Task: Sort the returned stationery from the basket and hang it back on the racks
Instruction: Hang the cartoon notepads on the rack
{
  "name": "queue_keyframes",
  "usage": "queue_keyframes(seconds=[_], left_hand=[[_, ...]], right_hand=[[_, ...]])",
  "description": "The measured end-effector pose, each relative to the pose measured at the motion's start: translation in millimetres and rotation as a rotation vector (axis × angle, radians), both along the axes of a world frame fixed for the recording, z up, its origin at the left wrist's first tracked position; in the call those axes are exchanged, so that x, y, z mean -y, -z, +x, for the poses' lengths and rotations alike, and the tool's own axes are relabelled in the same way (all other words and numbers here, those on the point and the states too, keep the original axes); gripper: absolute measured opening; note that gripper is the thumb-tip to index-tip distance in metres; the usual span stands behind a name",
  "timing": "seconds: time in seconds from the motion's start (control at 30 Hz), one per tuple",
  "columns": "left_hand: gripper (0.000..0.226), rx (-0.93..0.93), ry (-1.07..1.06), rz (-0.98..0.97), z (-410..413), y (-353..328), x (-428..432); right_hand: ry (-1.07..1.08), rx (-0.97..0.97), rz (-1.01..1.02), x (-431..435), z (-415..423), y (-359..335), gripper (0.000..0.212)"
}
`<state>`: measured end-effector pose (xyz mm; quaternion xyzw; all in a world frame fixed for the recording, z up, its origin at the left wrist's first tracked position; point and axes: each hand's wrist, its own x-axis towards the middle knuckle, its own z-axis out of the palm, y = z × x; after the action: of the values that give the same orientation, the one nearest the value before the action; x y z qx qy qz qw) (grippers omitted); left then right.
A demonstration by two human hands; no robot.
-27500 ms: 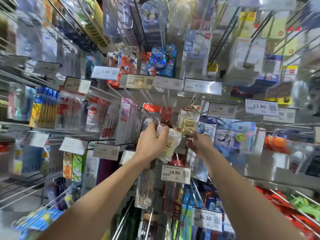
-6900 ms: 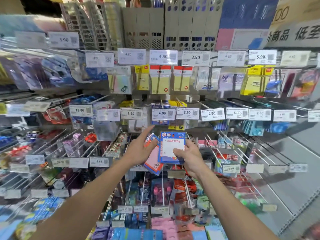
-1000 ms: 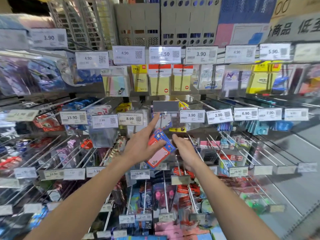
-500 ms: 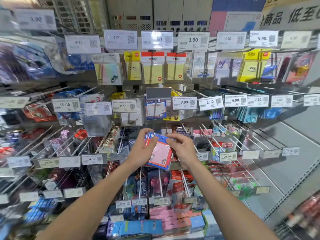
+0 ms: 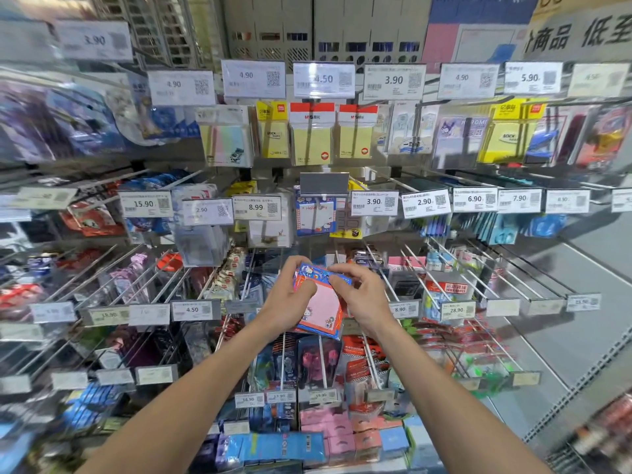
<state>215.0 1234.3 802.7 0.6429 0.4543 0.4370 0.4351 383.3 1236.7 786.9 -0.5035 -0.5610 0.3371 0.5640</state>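
Memo pad packet (image 5: 323,311), pink face with a blue-and-red border, is held in the air in front of the middle rows of the rack (image 5: 588,285). I read the left hand (image 5: 289,299) as gripping its upper left part: thumb across the front, fingers curled behind. Right hand (image 5: 364,297) pinches the top edge near the right corner, fingertips on the blue header. The packet's lower half hangs free below both palms. Above it, a blue memo pad (image 5: 316,217) hangs on a hook under a flipped-up tag holder (image 5: 323,182).
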Motion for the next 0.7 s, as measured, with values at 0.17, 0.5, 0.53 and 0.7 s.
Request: queue_keyframes(seconds=[0.17,0.5,0.53,0.7], left_hand=[[0.021,0.046,-0.023,-0.03,2.4,0.3,2.3],[0.019,0.024,0.005,0.026,-0.6,4.4,-2.7],[0.015,0.023,-0.004,0.034,-0.7,4.9,-3.3],[0.013,0.077,-0.053,-0.041,-8.3,12.2,-9.8]], right_hand=[[0.013,0.046,0.044,-0.5,-0.9,-3.7,0.021],[-0.007,0.158,-0.062,-2.5,-0.8,-6.6,0.011],[-0.016,0.172,-0.087,-3.7,-2.3,-5.8,0.005],[-0.043,0.014,-0.215,-9.3,0.8,-10.2,0.008]])
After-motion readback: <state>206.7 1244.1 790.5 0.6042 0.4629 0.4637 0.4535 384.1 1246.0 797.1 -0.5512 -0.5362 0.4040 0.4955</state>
